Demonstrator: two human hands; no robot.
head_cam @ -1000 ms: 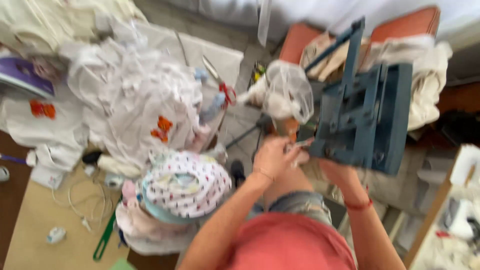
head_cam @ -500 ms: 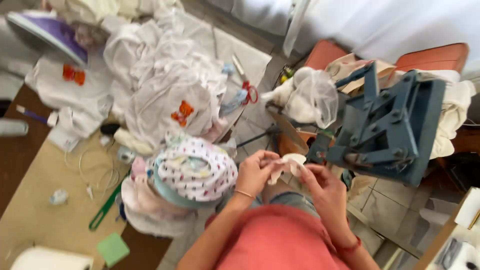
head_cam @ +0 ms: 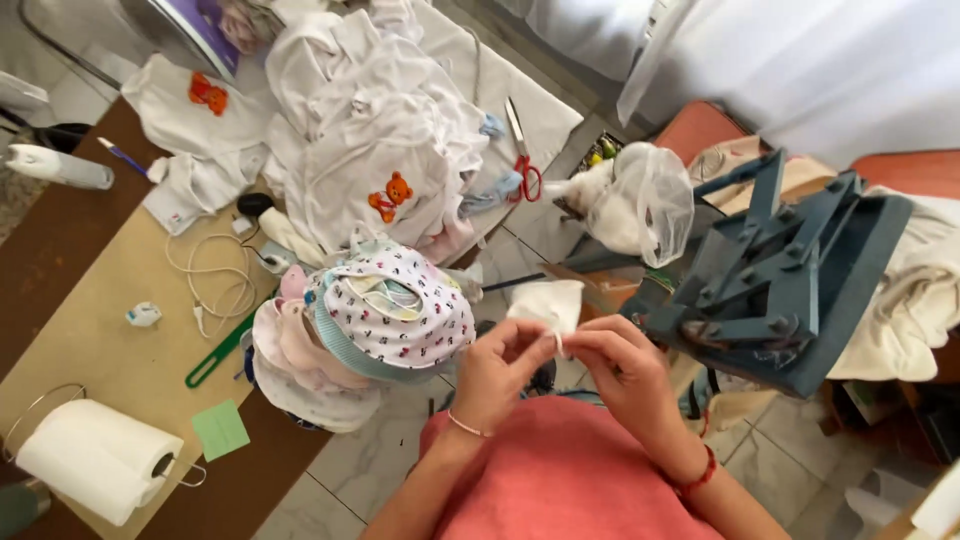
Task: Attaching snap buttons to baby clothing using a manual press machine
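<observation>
Both hands are up in front of the person's chest, pinching a small white fabric piece [head_cam: 548, 303] between them. Left hand [head_cam: 498, 372] has its fingers curled onto the lower edge of the cloth, right hand [head_cam: 622, 372] nips the same edge from the other side, fingertips nearly touching. Can't really tell what the piece is, it's folded over and the bottom is hidden behind the fingers.

Just left of the hands, a stack of baby hats, top one white with small dark prints [head_cam: 385, 312], hangs over the edge of the brown table [head_cam: 120, 360]; the lower ones are mostly buried. Right of the hands sits a blue-grey metal press machine [head_cam: 785, 275], its base cut off behind the right arm. Further back there's a heap of white baby clothes with an orange bear patch [head_cam: 390, 195], red-handled scissors [head_cam: 522, 160] and a clear plastic bag with white stuff inside [head_cam: 640, 200], contents too blurry to name
</observation>
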